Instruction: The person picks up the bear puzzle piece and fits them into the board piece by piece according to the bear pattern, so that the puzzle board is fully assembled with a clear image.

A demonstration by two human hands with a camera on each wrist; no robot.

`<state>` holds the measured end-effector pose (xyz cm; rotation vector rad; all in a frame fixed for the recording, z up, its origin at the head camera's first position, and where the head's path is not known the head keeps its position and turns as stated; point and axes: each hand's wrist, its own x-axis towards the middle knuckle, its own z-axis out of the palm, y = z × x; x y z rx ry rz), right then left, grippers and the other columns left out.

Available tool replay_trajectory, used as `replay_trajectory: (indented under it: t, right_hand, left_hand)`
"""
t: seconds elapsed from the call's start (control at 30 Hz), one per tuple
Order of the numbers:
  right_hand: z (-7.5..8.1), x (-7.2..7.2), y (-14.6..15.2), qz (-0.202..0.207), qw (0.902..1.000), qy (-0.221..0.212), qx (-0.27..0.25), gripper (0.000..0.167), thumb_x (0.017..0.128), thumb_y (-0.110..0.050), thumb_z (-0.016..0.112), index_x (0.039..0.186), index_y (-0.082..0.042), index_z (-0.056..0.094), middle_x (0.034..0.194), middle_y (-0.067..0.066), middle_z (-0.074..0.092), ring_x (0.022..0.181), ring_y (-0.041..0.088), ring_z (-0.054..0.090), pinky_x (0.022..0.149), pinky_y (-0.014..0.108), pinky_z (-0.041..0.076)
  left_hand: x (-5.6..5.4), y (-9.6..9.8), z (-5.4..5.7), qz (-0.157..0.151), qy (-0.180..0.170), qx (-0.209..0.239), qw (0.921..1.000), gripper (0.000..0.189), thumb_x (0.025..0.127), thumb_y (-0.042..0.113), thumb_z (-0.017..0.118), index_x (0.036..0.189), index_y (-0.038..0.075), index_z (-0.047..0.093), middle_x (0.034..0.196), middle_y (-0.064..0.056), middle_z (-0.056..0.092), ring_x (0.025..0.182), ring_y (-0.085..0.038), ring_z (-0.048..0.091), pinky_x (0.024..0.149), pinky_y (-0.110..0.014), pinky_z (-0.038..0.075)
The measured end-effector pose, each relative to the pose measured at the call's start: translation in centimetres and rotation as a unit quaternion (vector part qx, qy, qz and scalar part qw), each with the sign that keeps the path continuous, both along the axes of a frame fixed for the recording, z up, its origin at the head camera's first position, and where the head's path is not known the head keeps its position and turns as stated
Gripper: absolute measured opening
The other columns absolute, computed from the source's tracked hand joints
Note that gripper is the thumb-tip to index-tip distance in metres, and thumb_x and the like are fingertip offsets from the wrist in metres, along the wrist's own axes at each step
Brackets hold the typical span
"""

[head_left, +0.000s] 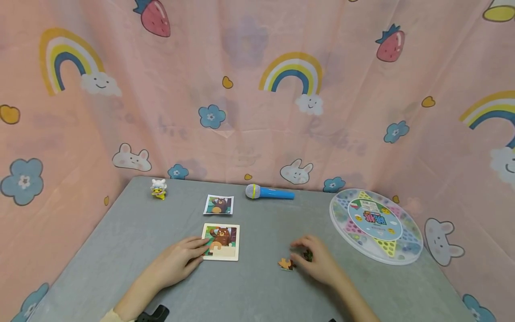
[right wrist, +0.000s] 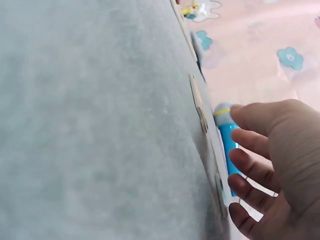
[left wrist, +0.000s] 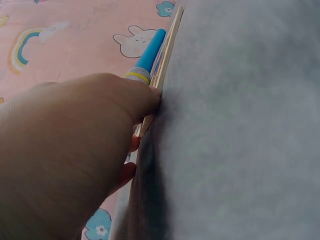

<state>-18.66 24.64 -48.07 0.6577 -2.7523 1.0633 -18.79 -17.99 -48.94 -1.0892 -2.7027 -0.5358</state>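
Observation:
A wooden jigsaw puzzle board with a bear picture lies flat at the middle-left of the table, its lower part showing bare wood. My left hand rests at its left side, fingertips over the edge; in the left wrist view the thumb lies along the rim. To the right, loose puzzle pieces lie on the table, one orange and brown piece beside my right hand. A dark green piece shows partly between that hand's thumb and fingers. In the right wrist view the fingers are spread and loosely bent, gripping nothing.
A small bear picture card lies behind the board. A blue toy microphone lies near the back edge, a small white and yellow figurine stands back left. A round Chinese checkers set lies at the right. A patterned pink curtain hangs behind.

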Motion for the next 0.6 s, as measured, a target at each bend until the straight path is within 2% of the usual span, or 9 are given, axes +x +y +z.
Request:
replay_trajectory:
  t: [0.33, 0.6]
  right_hand:
    - [-2.1, 0.1, 1.1, 0.023, 0.9982, 0.052, -0.019, 0.017, 0.094, -0.025, 0.083, 0.111, -0.024, 0.078, 0.111, -0.013, 0.07, 0.102, 0.009, 0.062, 0.088, 0.037, 0.054]
    - [-2.7, 0.2, 1.3, 0.034, 0.9981, 0.051, 0.014, 0.031, 0.085, -0.039, 0.091, 0.111, -0.035, 0.076, 0.115, -0.015, 0.066, 0.111, 0.01, 0.055, 0.094, 0.046, 0.045]
  left_hand:
    - [-0.1, 0.1, -0.1, -0.003, 0.009, 0.01, 0.9999, 0.037, 0.1, 0.012, 0.073, 0.137, 0.006, 0.073, 0.145, -0.01, 0.067, 0.132, -0.035, 0.063, 0.104, -0.053, 0.056]
    - [0.1, 0.1, 0.0, 0.002, 0.004, 0.013, 0.9999, 0.036, 0.1, 0.012, 0.073, 0.135, 0.005, 0.074, 0.144, -0.01, 0.068, 0.131, -0.034, 0.064, 0.103, -0.053, 0.056]
